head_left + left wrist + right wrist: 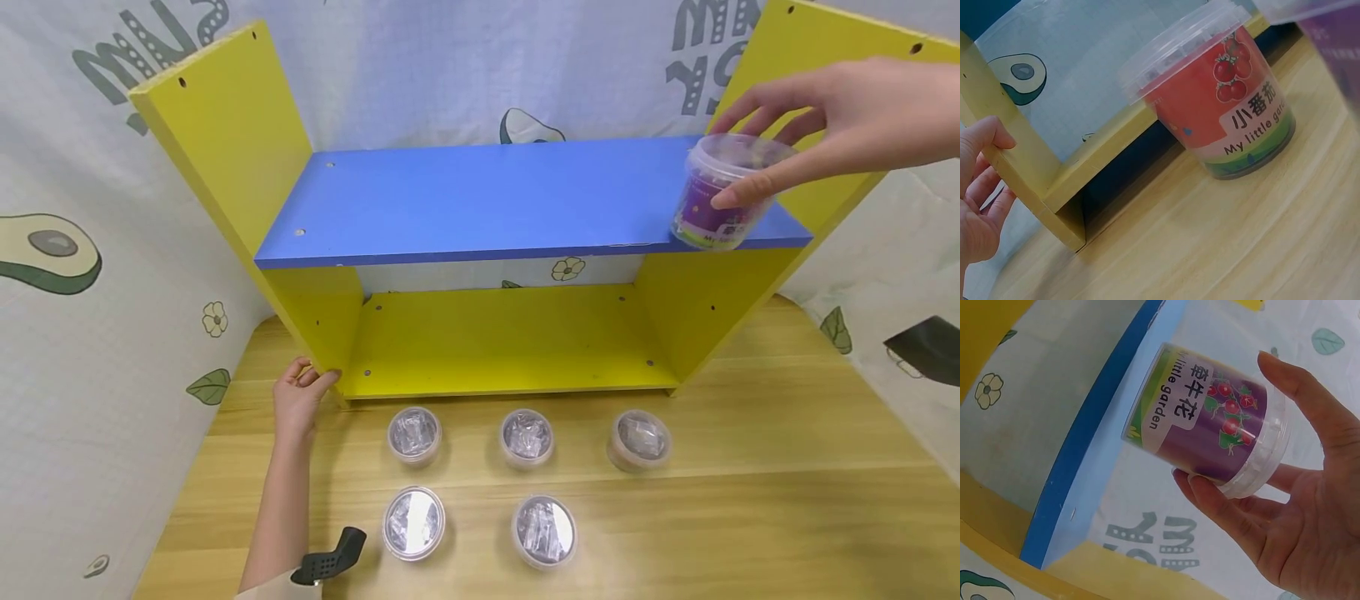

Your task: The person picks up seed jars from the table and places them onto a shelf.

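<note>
Across from me, the right hand (pixel 855 117) pinches a purple-labelled tub (pixel 708 208) between thumb and fingers, at the right end of the shelf (pixel 510 337), by its blue board (pixel 480 200); whether the base touches, I can't quite tell. Low at the shelf's front left edge, the left hand (pixel 296 404) grips the side panel (pixel 232 133). Five other tubs (pixel 526 437) stand before the shelf on the wooden table (pixel 750 517), three nearer it, two farther.

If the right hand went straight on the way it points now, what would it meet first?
Probably the blue shelf, near its right end: the purple-labelled cup in the right hand would likely touch it first. Depth is hard to judge, so any gap is unclear.
</note>
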{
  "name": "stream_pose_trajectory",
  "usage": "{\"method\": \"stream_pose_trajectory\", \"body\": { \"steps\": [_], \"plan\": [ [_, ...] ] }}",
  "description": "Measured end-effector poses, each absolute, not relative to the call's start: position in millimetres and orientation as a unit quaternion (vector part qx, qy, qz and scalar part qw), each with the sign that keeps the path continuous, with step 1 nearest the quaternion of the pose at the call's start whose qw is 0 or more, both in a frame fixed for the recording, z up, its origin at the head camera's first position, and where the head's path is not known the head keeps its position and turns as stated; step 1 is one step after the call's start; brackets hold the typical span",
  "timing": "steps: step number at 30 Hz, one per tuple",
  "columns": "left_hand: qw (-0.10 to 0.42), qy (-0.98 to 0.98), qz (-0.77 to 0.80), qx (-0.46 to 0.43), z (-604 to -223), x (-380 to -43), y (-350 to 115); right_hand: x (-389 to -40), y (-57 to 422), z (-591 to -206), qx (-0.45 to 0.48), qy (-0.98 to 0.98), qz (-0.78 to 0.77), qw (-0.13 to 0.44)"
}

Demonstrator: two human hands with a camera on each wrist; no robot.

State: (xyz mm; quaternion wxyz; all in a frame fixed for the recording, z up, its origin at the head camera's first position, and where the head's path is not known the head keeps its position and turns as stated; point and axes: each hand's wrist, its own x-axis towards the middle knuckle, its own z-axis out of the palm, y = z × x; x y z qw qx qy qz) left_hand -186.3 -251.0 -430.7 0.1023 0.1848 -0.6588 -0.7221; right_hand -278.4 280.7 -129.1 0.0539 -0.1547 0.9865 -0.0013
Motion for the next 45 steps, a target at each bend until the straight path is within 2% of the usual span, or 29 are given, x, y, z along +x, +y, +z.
{"method": "stream_pose_trajectory", "body": {
  "steps": [9,32,45],
  "plan": [
    [0.1,-0.656,-0.723,0.19,-431,-185,-250,-293,279,-125,-0.146,0.988,0.001,0.053],
    [0.106,-0.671,-0.709,0.189,-435,-190,-247,-282,244,-125,-0.138,0.99,-0.006,0.024],
    [0.113,-0.671,-0.707,0.192,-436,-189,-247,-281,234,-126,-0.138,0.989,-0.023,0.055]
  ]
}}
